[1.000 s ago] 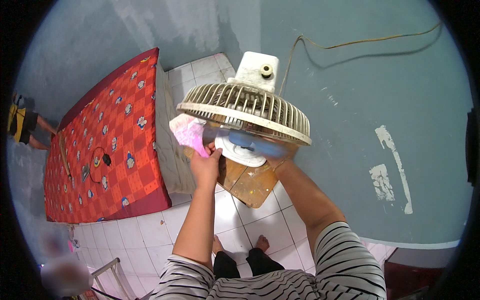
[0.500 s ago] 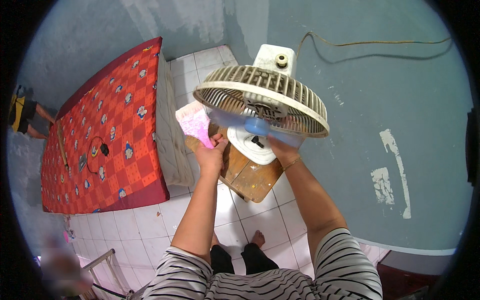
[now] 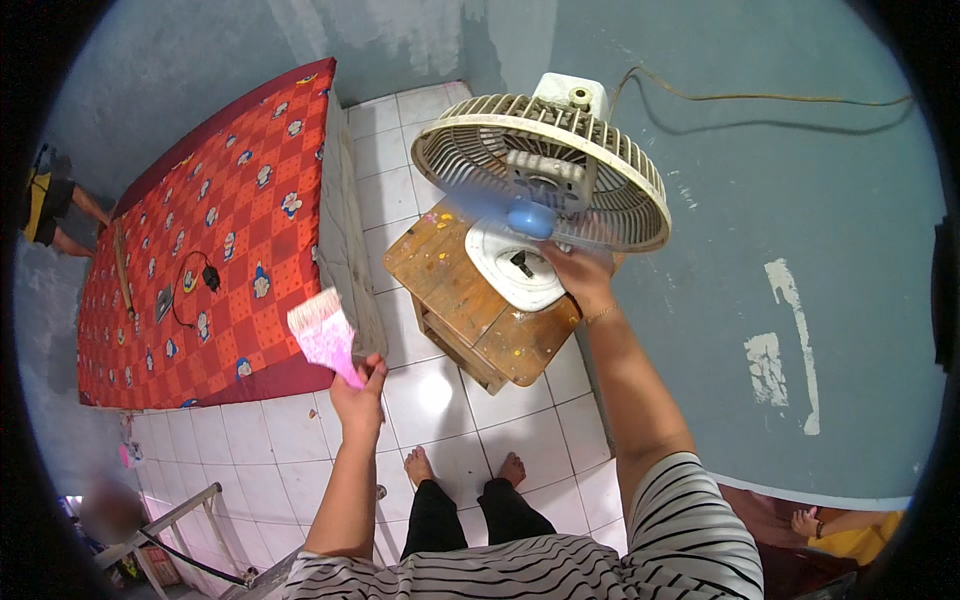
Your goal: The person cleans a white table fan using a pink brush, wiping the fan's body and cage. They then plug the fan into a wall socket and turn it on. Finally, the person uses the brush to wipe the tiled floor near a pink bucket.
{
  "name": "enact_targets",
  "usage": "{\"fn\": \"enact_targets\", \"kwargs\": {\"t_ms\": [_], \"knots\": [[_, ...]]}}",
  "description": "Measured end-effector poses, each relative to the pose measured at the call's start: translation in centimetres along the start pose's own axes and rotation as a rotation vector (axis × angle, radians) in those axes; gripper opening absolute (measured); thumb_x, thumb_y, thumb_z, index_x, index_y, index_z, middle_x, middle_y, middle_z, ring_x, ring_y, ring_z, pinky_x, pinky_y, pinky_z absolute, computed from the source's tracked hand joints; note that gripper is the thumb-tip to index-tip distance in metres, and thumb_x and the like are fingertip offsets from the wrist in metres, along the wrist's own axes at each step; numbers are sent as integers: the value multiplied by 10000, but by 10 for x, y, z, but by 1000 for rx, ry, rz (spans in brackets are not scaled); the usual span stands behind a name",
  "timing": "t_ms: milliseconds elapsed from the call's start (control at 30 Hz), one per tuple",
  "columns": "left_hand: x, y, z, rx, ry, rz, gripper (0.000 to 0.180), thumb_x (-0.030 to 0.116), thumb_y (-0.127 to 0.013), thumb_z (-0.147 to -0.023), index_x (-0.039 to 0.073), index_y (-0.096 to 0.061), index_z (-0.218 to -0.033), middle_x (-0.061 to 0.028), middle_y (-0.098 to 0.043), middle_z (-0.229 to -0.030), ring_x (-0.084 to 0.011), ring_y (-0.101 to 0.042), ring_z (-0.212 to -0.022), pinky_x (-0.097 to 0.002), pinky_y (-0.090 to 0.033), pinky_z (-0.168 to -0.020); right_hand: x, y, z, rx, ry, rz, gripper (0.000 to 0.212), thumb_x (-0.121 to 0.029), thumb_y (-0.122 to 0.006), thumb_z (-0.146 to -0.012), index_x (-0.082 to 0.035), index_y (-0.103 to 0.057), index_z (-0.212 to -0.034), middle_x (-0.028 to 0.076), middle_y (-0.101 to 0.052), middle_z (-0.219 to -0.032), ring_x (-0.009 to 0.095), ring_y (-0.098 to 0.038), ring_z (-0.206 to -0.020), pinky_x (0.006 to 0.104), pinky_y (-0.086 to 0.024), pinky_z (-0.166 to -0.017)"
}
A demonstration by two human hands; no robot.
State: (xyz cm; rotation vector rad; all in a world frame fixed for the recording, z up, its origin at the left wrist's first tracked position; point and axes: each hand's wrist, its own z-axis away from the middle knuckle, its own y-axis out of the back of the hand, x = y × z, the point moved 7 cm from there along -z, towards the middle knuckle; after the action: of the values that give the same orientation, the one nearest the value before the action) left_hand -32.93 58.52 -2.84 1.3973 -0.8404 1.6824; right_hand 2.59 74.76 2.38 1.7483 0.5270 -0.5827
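A white table fan (image 3: 640, 150) stands with its front guard off, its rear cage yellowed and dusty. The blade turns as a blue blur around its blue hub (image 3: 531, 218). My right hand (image 3: 585, 278) reaches in beneath the cage, right beside the blade and above the white base (image 3: 500, 268); the blur partly covers its fingers, so its grip cannot be made out. Out to the left, my left hand (image 3: 358, 392) is closed around the handle of a pink brush (image 3: 326, 335) with pale bristles, held apart from the fan near the mattress corner.
Under the fan is a paint-spotted wooden stool (image 3: 440, 262). A red patterned mattress (image 3: 225, 300) lies to the left, bearing a black plug and cord (image 3: 210, 277). A cable (image 3: 760, 97) runs along the right wall. Other people show at the left edge and lower right.
My left hand has drawn the pink brush away from the fan, left and toward me. My right hand stays beside the blade. At lower right, another person's hand and yellow sleeve have appeared.
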Motion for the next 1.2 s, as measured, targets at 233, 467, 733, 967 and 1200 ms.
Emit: {"fn": "enact_targets", "kwargs": {"t_ms": [233, 467, 733, 967, 1200], "knots": [[-29, 50, 37, 42, 143, 5, 156, -62, -616, -746, -43, -493, -840, -130, -570, -869, -190, -585, -774, -317, -531, -711, -1, 25, 5, 48, 86, -151, 520, -292, -734, -703, -57, -549, -1128, 123, -607, -1068, 247, -582, -985, 333, -433, -870], [-9, 61, 59, 33, 166, -92, 190, -94, -600, -738, 13, -446, -705, -136, -578, -864, -187, -584, -745, -304, -528, -705, 84, 84, 55, 15, -241, -383, 325, -134, -723, -712, -15, -626, -998, 77, -642, -873, 126, -592, -779, 281, -479, -706], [9, 63, 88, 61, 202, -89, 156, -81, -594, -722, -3, -459, -727, -162, -571, -904, -210, -601, -740, -309, -541, -675, 137, 74, 141, -145, -159, -272, 221, -68, -695, -734, 47, -619, -907, -67, -438, -585, 42, -389, -549, 205, -381, -523], [23, 52, 87, 44, 159, 24, 153, -60, -609, -725, -5, -467, -740, -144, -569, -877, -195, -596, -724, -317, -546, -658, 106, 108, 142, -194, -195, -202, 249, -98, -696, -737, 52, -616, -920, -48, -432, -575, 48, -395, -544, 205, -380, -515], [8, 40, 65, 19, 128, 68, 191, 18, -663, -716, -23, -513, -827, -108, -584, -818, -189, -599, -701, -316, -539, -665, 80, 157, 117, -136, -379, -513, 296, -126, -686, -763, 26, -612, -1005, -9, -554, -663, 69, -503, -575, 227, -419, -517]]}}
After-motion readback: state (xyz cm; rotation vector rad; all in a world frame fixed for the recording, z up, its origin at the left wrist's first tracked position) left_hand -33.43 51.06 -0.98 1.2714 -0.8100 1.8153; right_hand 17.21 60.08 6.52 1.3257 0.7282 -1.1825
